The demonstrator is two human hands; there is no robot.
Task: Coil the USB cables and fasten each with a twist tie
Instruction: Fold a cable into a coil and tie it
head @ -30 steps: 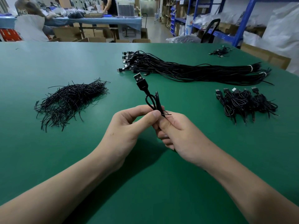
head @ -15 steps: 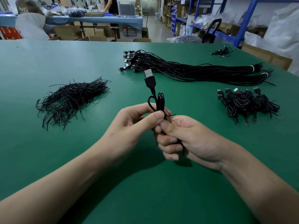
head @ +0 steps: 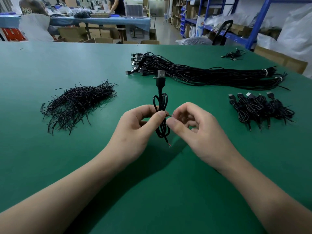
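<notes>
- Logging from the head view, my only feed: the left hand (head: pixel 135 130) pinched the coiled USB cable (head: pixel 161 105) at its waist between thumb and forefinger. It held the coil upright above the table (head: pixel 50 65), USB plug (head: pixel 161 76) on top and bare wire end hanging below.
- Twist tie (head: pixel 170 115): wrapped round the coil's waist, with one short tail sticking out to the right.
- Right hand (head: pixel 197 130): fingers loosely curled, thumb just beside that tail. I could not tell whether it pinched the tie.
- Change: half a second earlier the right hand was pressed against the left, covering the lower loops. It had since drawn away to the right, baring them.
- Reading: I judged the twisting done or nearly so, and this coil about ready to join the finished coils (head: pixel 258 108) on the right.
- Stock: loose twist ties (head: pixel 79 102) heaped on the left; uncoiled cables (head: pixel 202 75) bundled beyond the hands.
</notes>
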